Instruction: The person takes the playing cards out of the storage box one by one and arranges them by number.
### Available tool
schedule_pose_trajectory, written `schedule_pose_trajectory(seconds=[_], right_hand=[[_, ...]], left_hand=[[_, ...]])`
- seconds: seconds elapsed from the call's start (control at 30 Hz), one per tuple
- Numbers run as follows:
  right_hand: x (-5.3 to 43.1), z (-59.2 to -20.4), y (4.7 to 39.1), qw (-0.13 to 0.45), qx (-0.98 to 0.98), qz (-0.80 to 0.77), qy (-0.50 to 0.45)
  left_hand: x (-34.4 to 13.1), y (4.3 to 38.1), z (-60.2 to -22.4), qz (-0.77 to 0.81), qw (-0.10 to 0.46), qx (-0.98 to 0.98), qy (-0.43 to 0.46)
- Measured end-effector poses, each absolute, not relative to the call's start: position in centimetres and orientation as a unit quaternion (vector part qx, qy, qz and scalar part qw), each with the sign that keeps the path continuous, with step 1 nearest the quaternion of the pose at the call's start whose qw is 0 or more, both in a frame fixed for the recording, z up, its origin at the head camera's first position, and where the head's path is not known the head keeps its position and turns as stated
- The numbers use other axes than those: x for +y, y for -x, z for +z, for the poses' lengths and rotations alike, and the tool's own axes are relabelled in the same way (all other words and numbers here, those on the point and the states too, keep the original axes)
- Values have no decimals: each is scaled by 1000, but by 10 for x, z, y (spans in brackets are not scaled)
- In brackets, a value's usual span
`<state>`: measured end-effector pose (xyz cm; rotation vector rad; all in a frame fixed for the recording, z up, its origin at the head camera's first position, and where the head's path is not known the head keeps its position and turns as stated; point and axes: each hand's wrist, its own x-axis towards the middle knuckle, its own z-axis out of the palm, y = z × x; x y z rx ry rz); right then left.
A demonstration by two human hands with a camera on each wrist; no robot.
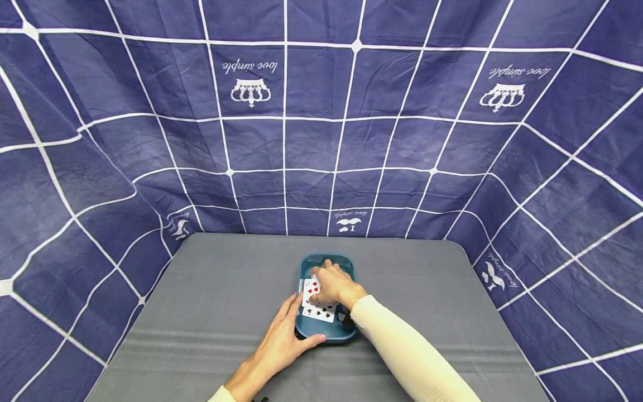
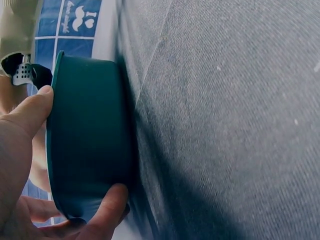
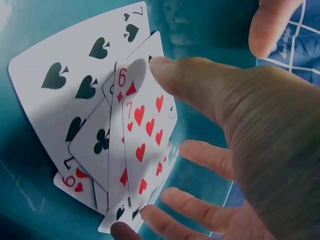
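A teal plastic tray [image 1: 329, 333] stands on the grey table with playing cards [image 3: 115, 95] overlapping inside it. Among them are a seven of spades [image 3: 70, 75], a six of diamonds [image 3: 120, 85] and a seven of hearts [image 3: 150, 130]. My left hand [image 1: 283, 340] holds the near left corner of the tray, its thumb at the rim and fingers against the outer wall. Reaching into the tray, my right hand [image 1: 334, 283] grips some cards between thumb and fingertips, near their opposite ends. How many it holds is hidden.
The grey tabletop [image 1: 226, 290] extends around the tray. Blue cloth with white lines [image 1: 321, 145] hangs behind it and on both sides. A small dark and silver device [image 2: 25, 75] sits at the right wrist.
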<state>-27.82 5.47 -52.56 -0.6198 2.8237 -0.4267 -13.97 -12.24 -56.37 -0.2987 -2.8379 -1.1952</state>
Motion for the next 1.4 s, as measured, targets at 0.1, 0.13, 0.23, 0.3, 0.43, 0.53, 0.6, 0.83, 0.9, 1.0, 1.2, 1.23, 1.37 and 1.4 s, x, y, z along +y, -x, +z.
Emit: schedule_pose_trajectory(seconds=[0.1,0.13,0.23,0.3,0.43,0.53,0.6,0.83,0.9,1.0,1.2,1.23,1.37,1.4], right_hand=[[47,-528,279,110,963,-129,208],[45,-529,279,110,964,-123,208],[41,-530,279,106,966,-112,210],[39,-531,279,102,966,-108,211],[37,-534,279,96,966,-109,212],[39,-535,281,87,968,-110,209],[39,-537,283,81,968,-114,209],[42,-543,284,82,965,-124,218],[42,-543,284,74,964,-126,223],[43,-542,283,60,963,-125,232],[44,-544,282,57,961,-130,237],[45,-552,286,50,961,-130,240],[46,-556,289,41,958,-139,249],[46,-557,290,38,957,-139,251]], left_hand=[[-126,140,-563,-383,26,-919,91],[-127,140,-563,-382,27,-920,90],[-129,141,-563,-379,27,-921,89],[-130,141,-562,-381,23,-920,89],[-130,140,-561,-386,13,-918,89],[-129,141,-561,-388,8,-917,90],[-129,142,-561,-388,8,-917,92],[-129,143,-561,-379,-1,-921,91],[-129,144,-561,-377,-1,-921,94],[-129,145,-561,-375,-1,-922,99],[-128,144,-560,-376,-10,-921,100],[-128,144,-560,-375,-11,-922,99],[-127,144,-560,-371,-11,-923,99],[-127,144,-560,-369,-10,-924,100]])
